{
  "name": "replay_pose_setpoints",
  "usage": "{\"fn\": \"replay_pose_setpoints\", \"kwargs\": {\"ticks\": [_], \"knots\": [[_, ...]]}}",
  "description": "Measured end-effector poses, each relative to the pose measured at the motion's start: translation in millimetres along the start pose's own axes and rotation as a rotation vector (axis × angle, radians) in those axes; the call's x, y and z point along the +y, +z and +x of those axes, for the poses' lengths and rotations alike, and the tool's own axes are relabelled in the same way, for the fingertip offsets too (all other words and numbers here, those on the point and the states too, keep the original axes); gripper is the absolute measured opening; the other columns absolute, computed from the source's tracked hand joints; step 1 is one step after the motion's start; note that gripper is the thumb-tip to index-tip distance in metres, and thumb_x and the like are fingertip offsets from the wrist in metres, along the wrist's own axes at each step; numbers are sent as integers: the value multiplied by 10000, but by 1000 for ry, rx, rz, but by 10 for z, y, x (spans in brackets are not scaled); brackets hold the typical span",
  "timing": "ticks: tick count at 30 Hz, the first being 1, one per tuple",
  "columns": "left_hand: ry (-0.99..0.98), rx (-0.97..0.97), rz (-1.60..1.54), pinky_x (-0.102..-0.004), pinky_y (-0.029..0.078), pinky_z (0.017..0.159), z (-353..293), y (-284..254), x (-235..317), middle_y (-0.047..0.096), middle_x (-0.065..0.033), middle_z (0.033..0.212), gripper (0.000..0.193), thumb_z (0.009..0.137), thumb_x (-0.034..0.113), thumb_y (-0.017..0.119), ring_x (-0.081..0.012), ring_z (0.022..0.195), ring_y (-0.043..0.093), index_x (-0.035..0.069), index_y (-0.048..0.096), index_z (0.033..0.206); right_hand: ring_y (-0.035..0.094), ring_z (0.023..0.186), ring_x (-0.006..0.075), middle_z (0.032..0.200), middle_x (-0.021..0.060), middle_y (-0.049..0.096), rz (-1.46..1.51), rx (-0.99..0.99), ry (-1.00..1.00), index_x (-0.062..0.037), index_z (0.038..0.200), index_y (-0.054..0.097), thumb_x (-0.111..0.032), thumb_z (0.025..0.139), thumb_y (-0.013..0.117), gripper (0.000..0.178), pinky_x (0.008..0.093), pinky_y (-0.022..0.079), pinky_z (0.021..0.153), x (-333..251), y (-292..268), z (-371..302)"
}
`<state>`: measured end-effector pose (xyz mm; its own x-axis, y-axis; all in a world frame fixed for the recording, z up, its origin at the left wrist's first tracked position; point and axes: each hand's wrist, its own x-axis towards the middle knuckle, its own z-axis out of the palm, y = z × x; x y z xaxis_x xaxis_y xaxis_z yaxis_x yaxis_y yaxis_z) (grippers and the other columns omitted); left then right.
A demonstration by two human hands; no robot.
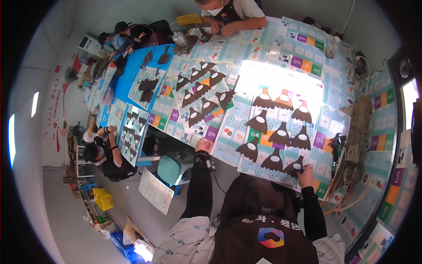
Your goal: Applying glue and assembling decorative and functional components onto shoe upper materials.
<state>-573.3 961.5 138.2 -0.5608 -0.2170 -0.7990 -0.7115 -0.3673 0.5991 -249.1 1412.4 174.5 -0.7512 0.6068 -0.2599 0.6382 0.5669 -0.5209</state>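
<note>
Several dark brown, fan-shaped pieces point(281, 134) with scalloped lower edges and a pale oval in the middle lie spaced out on a printed sheet point(246, 166) in front of me. My right hand point(306, 176) is at the near right corner of this group, its fingers closed at the edge of the nearest brown piece point(294, 167). At the table's front edge, farther left, my left hand point(204, 145) rests beside a corner of the printed covering, fingers loosely apart and nothing visible in them. Whether the right fingertips lift the piece is too small to tell.
A second sheet of similar brown pieces point(201, 90) lies farther left. Across the table a person point(233, 17) handles something small. Other people work at a blue table point(125, 83) on the left. A teal stool point(170, 169) stands by my left arm; a black clamp-like device point(337, 147) is at right.
</note>
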Motion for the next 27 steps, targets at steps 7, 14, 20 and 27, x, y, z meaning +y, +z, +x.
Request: {"fn": "replay_pose_setpoints", "kwargs": {"ticks": [7, 14, 20, 27], "knots": [[-190, -146, -805, -509, 475, 974, 469, 362, 289, 428, -234, 1311, 531, 878, 163, 579, -385, 1197, 482, -55, 320, 1287, 541, 1004, 393, 1027, 196, 557, 8, 80, 60, 11, 1013, 548, -29, 735, 644, 297, 446, 452, 863, -133, 24, -151], [-350, -49, -818, -407, 483, 952, 614, 1133, 399, 556, -139, 1145, 439, 836, 198, 672, -252, 1069, 576, 4, 468, 1174, 591, 834, 322, 870, 159, 598, -65, 208, 222, 3, 900, 593, -98, 768, 663, 181, 407, 475, 754, -108, -320, -941], [241, -338, -698, -337, 562, 875, 1241, 963, 180, 638, -99, 934, 286, 958, 221, 575, -230, 920, 645, -55, 548, 1028, 641, 800, 294, 830, 158, 646, -51, 189, 349, 14, 898, 622, -92, 777, 651, 163, 384, 505, 728, 76, -448, -1507], [205, -490, -632, -329, 554, 874, 751, 843, -183, 658, -99, 1039, 230, 961, 197, 560, -208, 959, 652, -12, 586, 1052, 655, 819, 300, 839, 162, 662, 20, 151, 354, 5, 903, 636, -125, 786, 656, 176, 384, 516, 752, 374, -551, -1795]]}}
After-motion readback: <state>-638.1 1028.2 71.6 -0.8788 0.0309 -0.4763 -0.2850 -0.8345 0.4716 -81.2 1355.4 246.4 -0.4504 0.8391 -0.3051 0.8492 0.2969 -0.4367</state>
